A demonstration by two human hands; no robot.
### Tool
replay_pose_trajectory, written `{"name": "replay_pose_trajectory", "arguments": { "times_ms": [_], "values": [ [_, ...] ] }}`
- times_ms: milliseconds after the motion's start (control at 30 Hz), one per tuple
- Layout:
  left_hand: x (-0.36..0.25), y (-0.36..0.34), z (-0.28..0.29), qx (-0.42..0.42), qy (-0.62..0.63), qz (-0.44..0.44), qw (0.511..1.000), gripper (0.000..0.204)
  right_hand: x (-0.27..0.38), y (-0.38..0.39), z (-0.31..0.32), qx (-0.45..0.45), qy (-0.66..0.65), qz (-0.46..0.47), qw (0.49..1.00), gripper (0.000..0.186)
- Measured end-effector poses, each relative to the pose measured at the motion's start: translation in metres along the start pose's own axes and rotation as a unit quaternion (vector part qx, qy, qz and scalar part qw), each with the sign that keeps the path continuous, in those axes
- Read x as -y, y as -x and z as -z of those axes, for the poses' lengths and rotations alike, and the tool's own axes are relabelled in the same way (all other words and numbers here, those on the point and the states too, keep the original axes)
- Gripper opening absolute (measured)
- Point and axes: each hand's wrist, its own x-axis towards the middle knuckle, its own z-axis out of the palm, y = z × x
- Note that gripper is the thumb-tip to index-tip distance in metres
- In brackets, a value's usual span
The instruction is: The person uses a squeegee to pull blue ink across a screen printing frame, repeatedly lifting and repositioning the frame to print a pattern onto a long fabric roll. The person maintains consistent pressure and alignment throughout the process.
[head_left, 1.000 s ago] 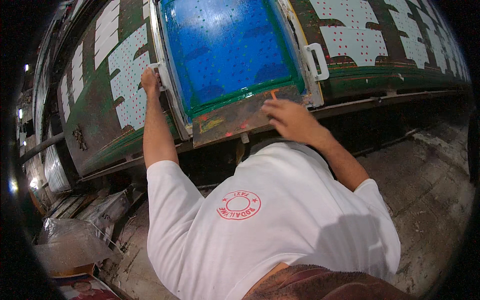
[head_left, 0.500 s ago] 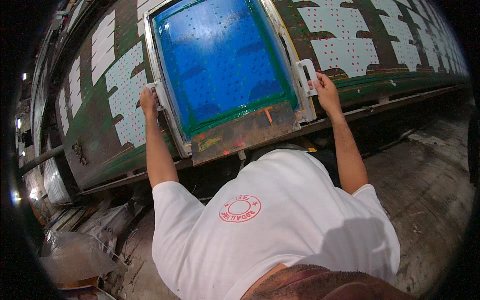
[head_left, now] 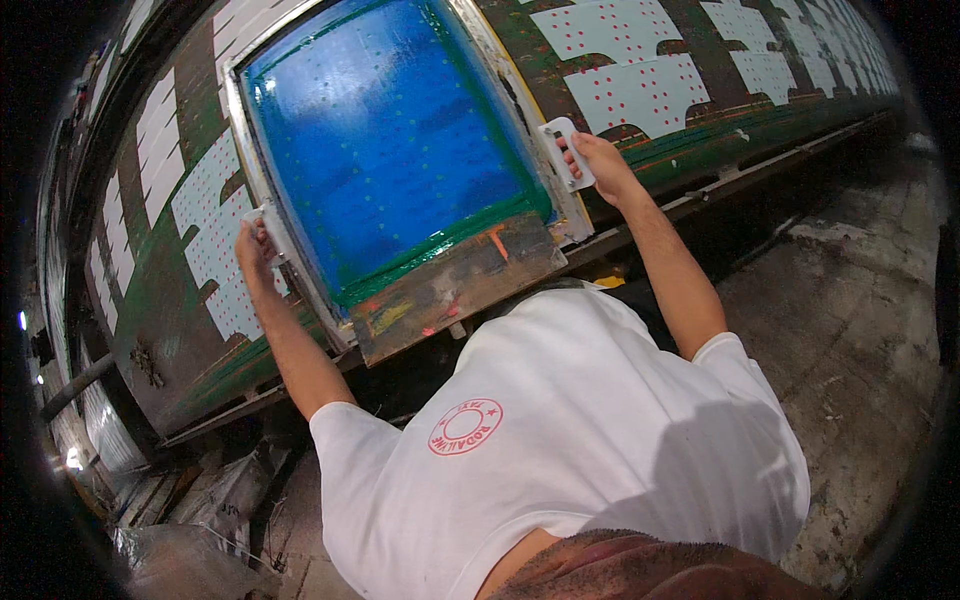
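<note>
A screen frame with a glossy blue mesh [head_left: 390, 150] and green border lies tilted on a long green bench. My left hand [head_left: 255, 243] is closed on the white handle on the frame's left side. My right hand [head_left: 595, 160] grips the white handle [head_left: 557, 135] on its right side, fingers curled through the opening. A paint-stained board [head_left: 455, 285] runs along the frame's near edge, with an orange smear on it. Pale cut pieces [head_left: 635, 95] printed with red dots lie on the bench at either side of the frame.
A rail runs along the bench's near edge, above a grimy concrete floor [head_left: 830, 350]. At the lower left are crumpled clear plastic [head_left: 180, 555] and other clutter. A dark pipe [head_left: 80, 385] sticks out at the bench's left.
My right hand has moved from the board to the right handle and closed on it. The frame and bench appear shifted leftward and more tilted in view; my left hand stays on its handle.
</note>
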Motion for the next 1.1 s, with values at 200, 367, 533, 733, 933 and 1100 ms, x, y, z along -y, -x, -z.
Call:
{"name": "replay_pose_trajectory", "arguments": {
  "times_ms": [200, 367, 533, 733, 933, 1100],
  "values": [
    [-0.069, 0.023, -0.002, -0.021, -0.096, -0.117, 0.988, 0.048, 0.01, 0.008, 0.003, 0.011, -0.02, 0.007, 1.0, 0.036],
    [-0.1, 0.041, -0.05, -0.002, -0.135, -0.108, 0.985, 0.045, 0.047, 0.008, 0.053, 0.027, -0.029, 0.039, 0.998, 0.037],
    [-0.064, 0.057, -0.174, -0.017, -0.07, -0.091, 0.993, 0.047, 0.088, -0.006, 0.168, -0.012, 0.056, 0.096, 0.994, 0.042],
    [-0.004, 0.116, -0.329, 0.028, -0.022, -0.092, 0.995, 0.048, 0.119, -0.028, 0.325, -0.06, 0.11, 0.107, 0.986, 0.043],
    [0.014, 0.162, -0.419, 0.019, -0.038, -0.132, 0.99, 0.037, 0.122, -0.051, 0.407, -0.051, 0.131, 0.101, 0.985, 0.048],
    [0.028, 0.174, -0.441, -0.021, -0.062, -0.145, 0.987, 0.041, 0.113, -0.056, 0.426, -0.049, 0.119, 0.079, 0.989, 0.048]
  ]
}}
